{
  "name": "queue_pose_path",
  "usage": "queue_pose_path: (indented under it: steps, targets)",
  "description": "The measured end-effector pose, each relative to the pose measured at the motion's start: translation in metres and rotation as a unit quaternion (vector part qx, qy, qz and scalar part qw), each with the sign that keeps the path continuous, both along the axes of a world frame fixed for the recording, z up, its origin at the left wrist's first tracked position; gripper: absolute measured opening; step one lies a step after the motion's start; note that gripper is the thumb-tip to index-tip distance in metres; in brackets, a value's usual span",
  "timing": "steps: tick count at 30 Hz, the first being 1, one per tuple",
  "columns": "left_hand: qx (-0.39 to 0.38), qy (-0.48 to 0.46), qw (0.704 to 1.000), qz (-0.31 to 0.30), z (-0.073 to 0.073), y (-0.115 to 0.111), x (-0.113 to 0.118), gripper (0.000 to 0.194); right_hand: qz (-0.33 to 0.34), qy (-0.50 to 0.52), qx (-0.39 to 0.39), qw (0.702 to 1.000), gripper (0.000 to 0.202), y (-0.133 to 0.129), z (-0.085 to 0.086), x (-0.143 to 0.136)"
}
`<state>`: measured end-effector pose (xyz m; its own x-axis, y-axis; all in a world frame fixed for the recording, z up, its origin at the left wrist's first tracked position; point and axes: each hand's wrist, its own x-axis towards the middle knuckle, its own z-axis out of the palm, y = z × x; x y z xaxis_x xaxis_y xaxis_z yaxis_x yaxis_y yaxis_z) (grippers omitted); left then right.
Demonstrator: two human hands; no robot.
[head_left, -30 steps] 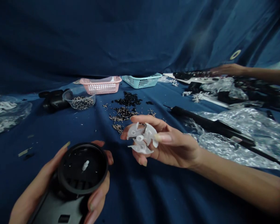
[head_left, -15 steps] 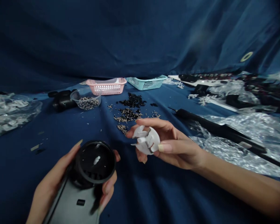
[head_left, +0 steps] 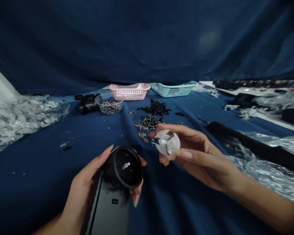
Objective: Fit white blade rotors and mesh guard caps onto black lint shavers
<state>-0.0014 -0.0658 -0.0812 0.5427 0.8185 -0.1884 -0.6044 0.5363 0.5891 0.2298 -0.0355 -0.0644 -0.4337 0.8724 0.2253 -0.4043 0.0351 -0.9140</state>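
Note:
My left hand (head_left: pixel 85 186) is wrapped round a grey handheld device body (head_left: pixel 110 212) that has a round black open cup (head_left: pixel 128 166) at its top. A small white shaft (head_left: pixel 126 165) stands in the middle of that cup. Slightly higher and to the right, my right hand (head_left: pixel 198 150) pinches a small white fan impeller (head_left: pixel 168 142) with curved blades between thumb and fingers. The impeller is apart from the cup, with blue cloth visible between them. My left palm and the device's lower end are partly out of sight.
Loose screws (head_left: pixel 148 122) and small black parts (head_left: pixel 156 107) lie ahead. Beyond are a screw bowl (head_left: pixel 110 104), a pink basket (head_left: pixel 129 93) and a teal basket (head_left: pixel 175 89). A bag of white parts (head_left: pixel 26 114) lies left; a black electric screwdriver (head_left: pixel 245 138) and plastic wrap (head_left: pixel 271 176) lie right.
The view has swung left, so the scene sits further right. The device's cup and the impeller are somewhat closer together, and the cup now tilts more towards the right hand.

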Motion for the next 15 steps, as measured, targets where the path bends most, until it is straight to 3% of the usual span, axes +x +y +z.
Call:
queue_pose_path:
  steps: [7,15]
  targets:
    - [-0.031,0.072,0.997,-0.009,-0.001,0.008,-0.002,0.053,-0.001,0.041,-0.013,0.999,0.038,0.003,0.003,0.004]
    - [0.044,0.149,0.985,0.071,0.014,0.006,0.000,0.045,-0.009,0.057,0.008,0.998,0.040,0.007,-0.001,0.002]
